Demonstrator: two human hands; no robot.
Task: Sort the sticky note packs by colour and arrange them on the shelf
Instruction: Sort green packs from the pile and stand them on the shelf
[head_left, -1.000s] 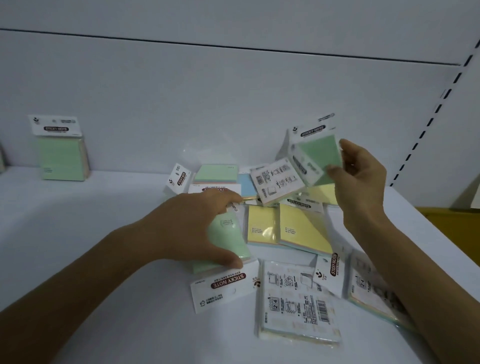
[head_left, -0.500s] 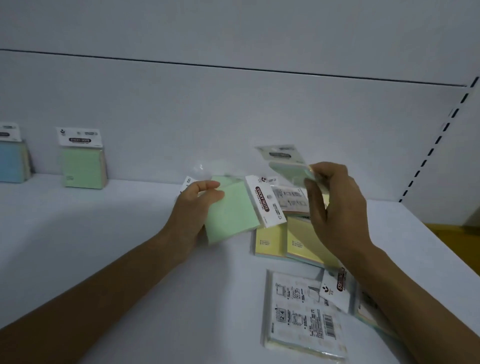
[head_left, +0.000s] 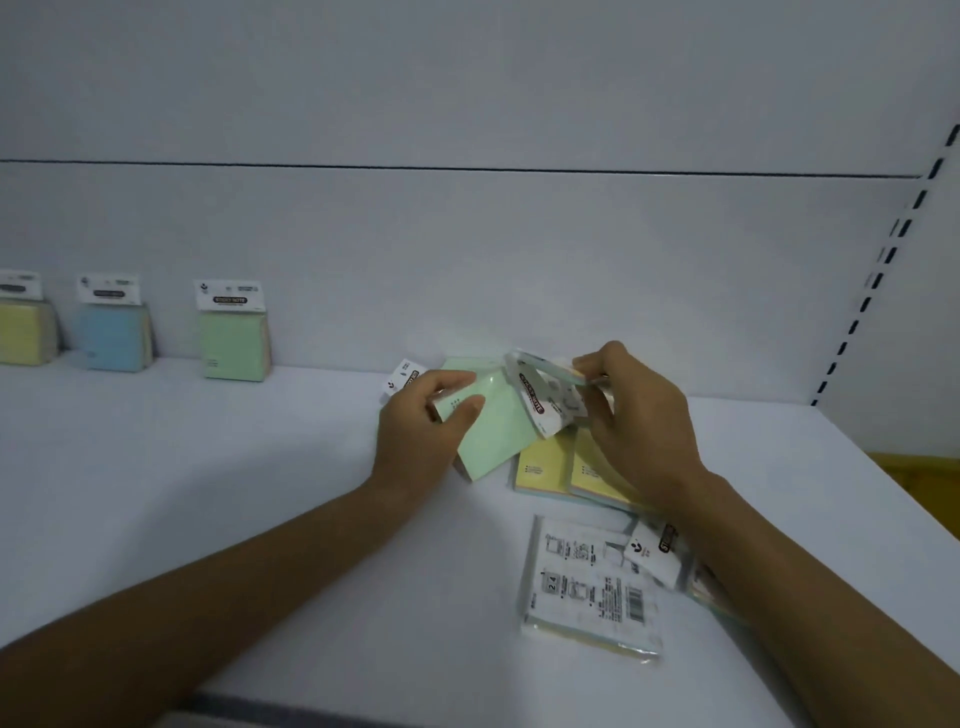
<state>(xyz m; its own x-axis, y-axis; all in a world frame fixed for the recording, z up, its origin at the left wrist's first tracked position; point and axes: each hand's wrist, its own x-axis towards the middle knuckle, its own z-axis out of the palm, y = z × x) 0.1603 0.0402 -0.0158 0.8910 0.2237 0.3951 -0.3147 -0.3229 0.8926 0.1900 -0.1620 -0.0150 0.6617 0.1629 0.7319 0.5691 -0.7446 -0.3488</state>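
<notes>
A: What do we have in our grips?

B: Our left grip (head_left: 426, 431) is curled round a green pack (head_left: 491, 436), thumb on its face. Our right grip (head_left: 636, 421) pinches a second pack (head_left: 550, 397) by its header end, though it is too blurred for us to name its colour. The two packs touch, raised just above the shelf (head_left: 208, 519).

A: Where does green belong?

B: We judge it goes beside the standing green pack (head_left: 234, 338) at the back wall, to our left and farther away. The left grip is the nearer one. The held green pack's long axis runs from lower left up to its header card at upper right, so we would need to turn it upright, card on top.

A: How many do we count?

B: Three stand against the wall, one of each colour: a yellow pack (head_left: 23, 332), a blue pack (head_left: 114, 335) and that green one. Two are in our grips. Two flat yellow packs (head_left: 543, 462) lie face up just below the right grip. One face-down pack (head_left: 592, 582) lies nearer us, and at least one more, a half-hidden pack (head_left: 654, 551), sits under our right forearm. A lone header card (head_left: 402, 376) peeps out behind the left grip.
</notes>
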